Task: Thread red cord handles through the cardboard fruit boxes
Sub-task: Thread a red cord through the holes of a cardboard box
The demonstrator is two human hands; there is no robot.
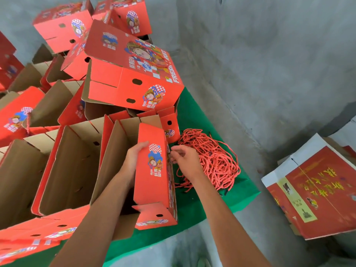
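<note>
An open red cardboard fruit box [152, 182] stands on its side on the green table cloth [194, 116], its printed end panel facing me. My left hand [135, 155] reaches inside and grips that panel's upper edge. My right hand [185, 158] is at the box's right face, fingertips pinching something small and dark by the panel; I cannot make out what it is. A heap of red twisted cords [212, 158] lies just behind and right of that hand.
Several open and stacked red boxes [133, 81] crowd the left and back of the table. A flat bundle of red printed cartons [316, 191] lies on the concrete floor at right. Grey walls stand behind.
</note>
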